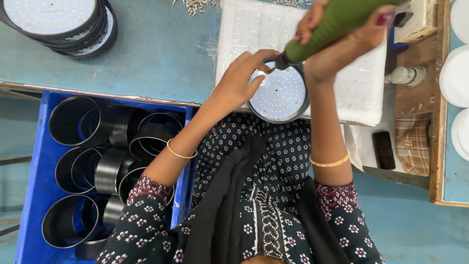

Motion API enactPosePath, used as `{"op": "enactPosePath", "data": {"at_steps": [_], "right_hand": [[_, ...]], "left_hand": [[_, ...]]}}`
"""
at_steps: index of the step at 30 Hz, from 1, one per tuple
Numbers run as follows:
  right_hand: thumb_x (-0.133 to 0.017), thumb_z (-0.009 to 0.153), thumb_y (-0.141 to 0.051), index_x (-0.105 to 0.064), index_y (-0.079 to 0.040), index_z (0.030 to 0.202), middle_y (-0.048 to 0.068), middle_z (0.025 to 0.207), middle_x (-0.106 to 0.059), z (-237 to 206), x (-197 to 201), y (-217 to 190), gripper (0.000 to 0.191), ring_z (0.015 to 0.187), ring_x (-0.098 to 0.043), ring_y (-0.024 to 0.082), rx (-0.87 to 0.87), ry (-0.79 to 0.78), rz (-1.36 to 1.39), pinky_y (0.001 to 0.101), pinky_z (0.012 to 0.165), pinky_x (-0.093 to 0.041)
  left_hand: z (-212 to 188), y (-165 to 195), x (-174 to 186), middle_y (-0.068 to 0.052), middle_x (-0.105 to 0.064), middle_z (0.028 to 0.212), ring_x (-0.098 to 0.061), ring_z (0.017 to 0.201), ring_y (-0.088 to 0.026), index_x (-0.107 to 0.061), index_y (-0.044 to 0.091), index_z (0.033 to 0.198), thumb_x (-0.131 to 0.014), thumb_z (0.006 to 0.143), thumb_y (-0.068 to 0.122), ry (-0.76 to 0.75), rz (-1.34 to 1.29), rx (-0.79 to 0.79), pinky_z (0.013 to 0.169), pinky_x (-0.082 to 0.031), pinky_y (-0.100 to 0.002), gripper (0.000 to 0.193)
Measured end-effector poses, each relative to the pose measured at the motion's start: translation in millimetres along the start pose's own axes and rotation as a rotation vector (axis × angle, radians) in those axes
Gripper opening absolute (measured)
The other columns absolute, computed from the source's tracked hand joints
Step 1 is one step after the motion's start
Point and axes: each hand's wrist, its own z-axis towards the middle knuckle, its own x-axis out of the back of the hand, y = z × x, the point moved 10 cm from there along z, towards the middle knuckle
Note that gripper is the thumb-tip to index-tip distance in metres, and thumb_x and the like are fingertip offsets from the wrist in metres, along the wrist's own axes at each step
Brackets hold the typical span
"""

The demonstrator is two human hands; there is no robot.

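Note:
My right hand (342, 46) grips a green-handled electric screwdriver (332, 27), its dark tip pressed down at the upper left rim of a round black lamp housing with a white LED disc (279, 95). My left hand (239, 78) rests fingertips on the left rim of that housing, steadying it near the tip. The housing sits on a white foam pad (356, 93) at the near edge of the blue table (156, 54).
A blue crate (34, 195) of several black metal rings stands at lower left. A stack of finished LED discs (63, 22) sits at top left. Loose screws (195, 5) lie at the top. A black phone (384, 149) and white round covers (457, 78) are at the right.

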Motion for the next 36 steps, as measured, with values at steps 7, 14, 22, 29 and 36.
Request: {"op": "enactPosePath", "data": {"at_steps": [7,14,22,29,36], "right_hand": [[-0.035,0.103,-0.071,-0.049,0.0,0.101,0.016,0.075,-0.055,3,-6,35,0.073,0.055,-0.054,0.024,-0.049,-0.162,-0.035,0.0357,0.054,-0.049],[-0.036,0.102,-0.069,-0.052,0.002,0.112,0.015,0.075,-0.053,-8,-11,46,0.074,0.054,-0.051,0.021,-0.124,-0.173,0.035,0.0351,0.053,-0.045],[-0.037,0.103,-0.069,-0.053,0.002,0.113,0.015,0.075,-0.053,-15,-17,38,0.074,0.055,-0.051,0.021,-0.098,-0.22,0.008,0.0347,0.053,-0.044],[-0.039,0.102,-0.069,-0.054,0.002,0.113,0.015,0.075,-0.054,-16,-20,36,0.074,0.054,-0.052,0.02,-0.09,-0.224,-0.026,0.0342,0.052,-0.046],[-0.044,0.103,-0.065,-0.053,0.003,0.115,0.016,0.078,-0.055,-23,-24,35,0.069,0.055,-0.053,0.02,-0.115,-0.227,0.009,0.0339,0.053,-0.047]], "left_hand": [[-16,-8,-19,-0.014,-0.069,0.107,-0.059,0.099,-0.032,-0.029,0.009,0.16,-0.053,0.084,-0.011,-0.032,0.173,0.078,0.095,-0.045,-0.045,0.082],[-22,-7,-33,-0.015,-0.064,0.096,-0.056,0.091,-0.032,-0.018,-0.004,0.161,-0.056,0.082,-0.01,-0.054,0.407,0.084,0.08,-0.04,-0.043,0.088],[-26,1,-32,-0.014,-0.066,0.101,-0.056,0.091,-0.03,-0.023,-0.003,0.16,-0.057,0.085,-0.009,0.01,0.368,0.055,0.079,-0.039,-0.042,0.083],[-25,-9,-28,-0.011,-0.066,0.097,-0.058,0.093,-0.031,-0.038,0.002,0.156,-0.055,0.086,-0.01,0.017,0.344,0.149,0.082,-0.043,-0.045,0.073],[-31,-53,-13,-0.019,-0.069,0.088,-0.066,0.087,-0.041,-0.059,0.001,0.103,-0.062,0.103,0.026,0.104,0.354,0.46,0.075,-0.049,-0.052,0.025]]}}
